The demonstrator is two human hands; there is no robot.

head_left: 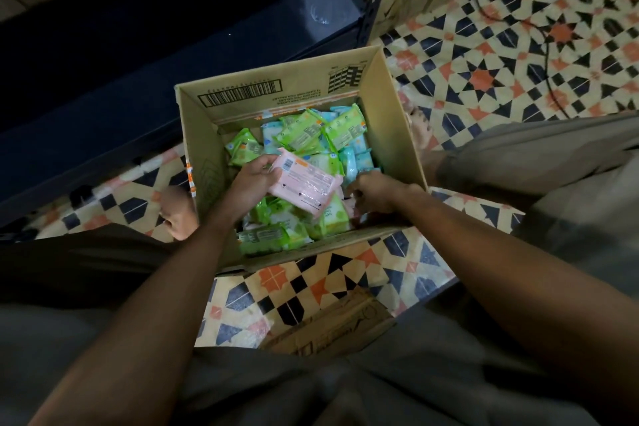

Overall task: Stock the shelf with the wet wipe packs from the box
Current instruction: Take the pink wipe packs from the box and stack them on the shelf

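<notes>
Both your forearms reach forward and down into the box (297, 93), bare to the elbow. Your left hand (247, 181) is turned palm inward, and its fingers and thumb are curled around one short end of a pink pack (304, 185), which it holds just above the heap, tilted with its far end pointing to your right. Your right hand (375, 192) lies lower, near the right wall of the box, knuckles up and fingers bent down among the packs at that side; I cannot tell if it really grips one, because the fingertips are hidden. The two hands are apart, with the pink pack between them.

The box is brown corrugated cardboard, square, open at the top, with a printed barcode on the inner side of its far flap. It stands on the floor (518, 55) between your knees, just beside the shelf (121, 55). Inside lie many soft, flat, rectangular packs in glossy plastic film: green packs (304, 131) are most of them, with some blue packs (356, 156) toward the far right corner. They lie loosely, at many angles.

The shelf is dark metal with a smooth, slightly shiny board and a perforated upright post. The floor has tiles in a star pattern of cream, navy and orange.
</notes>
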